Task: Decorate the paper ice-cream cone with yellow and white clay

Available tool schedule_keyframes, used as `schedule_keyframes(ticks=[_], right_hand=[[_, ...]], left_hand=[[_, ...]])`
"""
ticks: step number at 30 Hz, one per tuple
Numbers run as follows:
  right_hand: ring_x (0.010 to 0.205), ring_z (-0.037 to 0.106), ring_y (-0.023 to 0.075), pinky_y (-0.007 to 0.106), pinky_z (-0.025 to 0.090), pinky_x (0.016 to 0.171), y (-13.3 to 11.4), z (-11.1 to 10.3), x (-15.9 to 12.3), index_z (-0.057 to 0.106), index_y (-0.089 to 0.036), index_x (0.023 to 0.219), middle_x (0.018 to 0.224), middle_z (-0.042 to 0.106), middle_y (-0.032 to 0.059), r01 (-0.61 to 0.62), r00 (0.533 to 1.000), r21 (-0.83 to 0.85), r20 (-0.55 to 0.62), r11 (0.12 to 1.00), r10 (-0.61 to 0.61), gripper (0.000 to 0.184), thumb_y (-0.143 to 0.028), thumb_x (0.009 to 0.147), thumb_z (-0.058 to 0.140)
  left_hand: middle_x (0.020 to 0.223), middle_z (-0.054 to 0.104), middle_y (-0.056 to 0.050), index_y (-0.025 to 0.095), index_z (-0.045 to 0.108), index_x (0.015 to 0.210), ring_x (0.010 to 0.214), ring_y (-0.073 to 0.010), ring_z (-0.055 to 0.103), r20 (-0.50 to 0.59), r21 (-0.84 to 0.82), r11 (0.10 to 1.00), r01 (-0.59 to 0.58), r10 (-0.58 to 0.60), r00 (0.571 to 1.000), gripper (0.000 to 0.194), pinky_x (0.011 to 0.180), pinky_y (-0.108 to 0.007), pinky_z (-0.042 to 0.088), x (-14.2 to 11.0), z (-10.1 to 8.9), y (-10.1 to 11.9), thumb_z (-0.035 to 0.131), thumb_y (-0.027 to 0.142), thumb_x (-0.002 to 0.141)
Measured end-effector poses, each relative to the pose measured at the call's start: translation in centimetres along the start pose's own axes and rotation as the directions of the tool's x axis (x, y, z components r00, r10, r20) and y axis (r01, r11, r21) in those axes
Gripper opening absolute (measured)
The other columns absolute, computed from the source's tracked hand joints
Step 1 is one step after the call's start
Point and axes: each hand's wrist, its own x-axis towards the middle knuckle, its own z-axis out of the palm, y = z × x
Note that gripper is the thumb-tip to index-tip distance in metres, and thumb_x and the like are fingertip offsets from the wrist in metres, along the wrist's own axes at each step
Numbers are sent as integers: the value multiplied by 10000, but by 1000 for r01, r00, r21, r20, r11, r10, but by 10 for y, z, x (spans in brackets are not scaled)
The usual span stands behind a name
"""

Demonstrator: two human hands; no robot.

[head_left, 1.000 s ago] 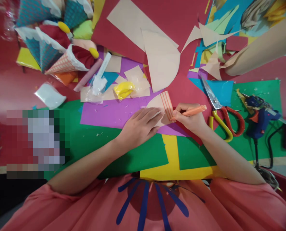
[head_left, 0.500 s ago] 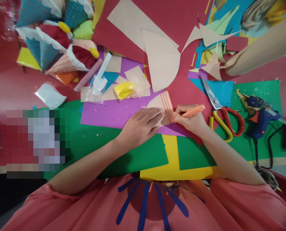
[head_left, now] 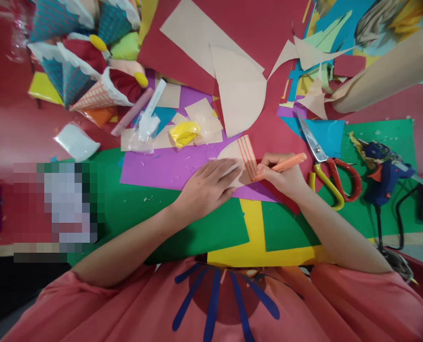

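My left hand point(head_left: 209, 183) lies flat with fingers stretched out, pressing on a beige half-round paper piece point(head_left: 232, 153). Orange stripes run across the right end of that piece. My right hand point(head_left: 282, 175) is closed around an orange marker point(head_left: 290, 162), whose tip is at the lower right edge of the striped part. Underneath lie a purple sheet point(head_left: 154, 167) and a red sheet point(head_left: 278, 130). Just above is a larger beige paper cutout point(head_left: 239, 92) with a curved edge.
Scissors point(head_left: 318, 152) with red and yellow handles lie right of my right hand. A blue glue gun point(head_left: 387, 178) with a cord stands farther right. Paper cones point(head_left: 93, 92), a yellow clay packet point(head_left: 184, 134), a white packet point(head_left: 77, 141) and a beige paper roll point(head_left: 385, 71) lie around.
The marker tip has shifted slightly along the lower right edge of the striped part, and the marker's tilt has varied a little. My left hand has stayed in place.
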Motion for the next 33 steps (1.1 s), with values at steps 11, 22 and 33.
schedule_keyframes(ticks=[11,22,33], right_hand=[[429,442,67,219,310,426,3,-4,1,493,-193,482,454,524,-39,-47,998,134,-33,990,52,201,-212,675,546],[466,545,64,204,420,456,9,-2,-3,617,-202,696,551,606,-50,54,972,197,-236,979,-5,187,-328,830,652],[512,588,76,216,453,489,13,-1,-5,632,-190,739,585,626,-36,30,979,38,-202,999,-22,209,-356,866,629]], left_hand=[[1348,579,-163,123,519,1323,1244,-275,551,20,0,1000,1,-1,1000,405,1029,-452,484,0,0,-1,456,311,970],[1195,690,-97,109,604,1184,1108,-201,648,-13,-7,977,-213,213,977,280,950,-340,552,1,-4,5,448,180,963],[1240,671,-115,103,621,1163,1148,-217,639,1,18,978,-208,208,978,288,967,-343,554,3,-6,9,428,193,968]])
